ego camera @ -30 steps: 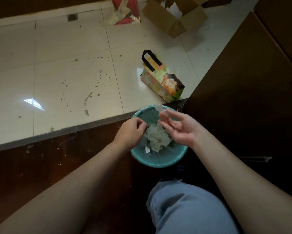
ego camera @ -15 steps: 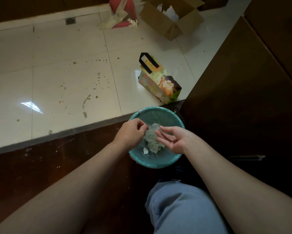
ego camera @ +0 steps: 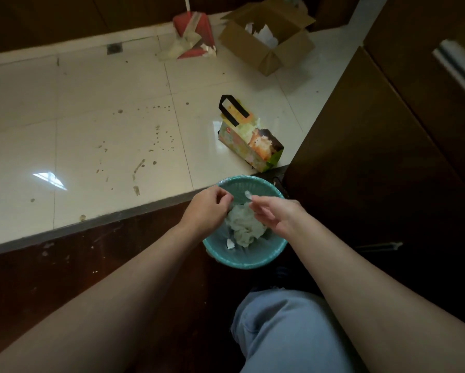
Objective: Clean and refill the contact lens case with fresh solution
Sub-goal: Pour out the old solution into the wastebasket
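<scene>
Hovering over a round teal plastic waste bin, both hands meet above the rubbish inside. The right hand pinches a small clear plastic piece at its fingertips, just above the bin's mouth; it is too small and blurred to say which part of the contact lens case it is. The left hand is curled, fingertips drawn together at the bin's near-left rim, and whether it holds anything I cannot tell. A crumpled white tissue wad lies in the bin with a small white scrap beside it.

The bin stands on a dark brown wooden floor strip, just beside a grey threshold edge. Beyond that lies a glossy cream tiled floor, speckled with brown spots and catching a bright window reflection. A colourful printed paper gift bag with black handles stands on the tiles near the bin. Farther off sit an open brown cardboard box with white paper in it and a red dustpan holding pale scraps. Dark wooden cabinet panels rise on the right. A knee in pale blue jeans shows below the arms.
</scene>
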Demonstrator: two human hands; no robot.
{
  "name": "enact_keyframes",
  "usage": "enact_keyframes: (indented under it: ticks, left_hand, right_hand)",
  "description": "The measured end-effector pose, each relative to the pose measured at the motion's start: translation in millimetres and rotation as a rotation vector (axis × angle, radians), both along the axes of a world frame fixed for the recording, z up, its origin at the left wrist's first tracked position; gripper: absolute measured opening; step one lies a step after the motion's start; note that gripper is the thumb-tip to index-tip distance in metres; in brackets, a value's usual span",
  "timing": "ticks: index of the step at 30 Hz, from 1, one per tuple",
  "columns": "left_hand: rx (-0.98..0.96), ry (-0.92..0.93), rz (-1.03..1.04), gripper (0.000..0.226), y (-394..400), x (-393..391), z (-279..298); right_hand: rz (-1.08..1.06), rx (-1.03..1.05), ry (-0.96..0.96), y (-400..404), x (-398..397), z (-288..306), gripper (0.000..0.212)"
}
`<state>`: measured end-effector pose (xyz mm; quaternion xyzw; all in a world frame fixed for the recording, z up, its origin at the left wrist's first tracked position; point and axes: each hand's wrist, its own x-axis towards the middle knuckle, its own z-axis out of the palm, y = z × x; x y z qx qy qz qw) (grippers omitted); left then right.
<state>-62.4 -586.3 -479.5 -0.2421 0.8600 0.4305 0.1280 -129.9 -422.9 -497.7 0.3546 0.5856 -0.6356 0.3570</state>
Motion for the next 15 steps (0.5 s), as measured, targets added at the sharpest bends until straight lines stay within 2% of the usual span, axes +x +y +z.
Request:
enact_keyframes:
  ticks: [3, 6, 10, 15]
  left_hand:
    - [0.128, 0.061, 0.106, 0.03, 6.2, -4.8, 22.6]
    - [0.219, 0.198, 0.104, 0.033, 17.6, -4.9, 63.7]
    - [0.458, 0.427, -0.023, 0.036, 48.0, 3.7, 140.8]
    - [0.668, 0.612, -0.26, 0.034, 111.8, 24.9, 228.0]
  right_hand:
    - [0.067, 0.161, 0.293, 10.4, 6.9, 41.8, 0.031]
    - [0.104, 0.234, 0.541, 25.8, 28.8, 94.2, 0.03]
    - [0.072, 0.293, 0.84, 56.9, 71.0, 168.6, 0.029]
    - [-0.073, 0.449, 1.103, 115.4, 137.4, 257.1, 0.029]
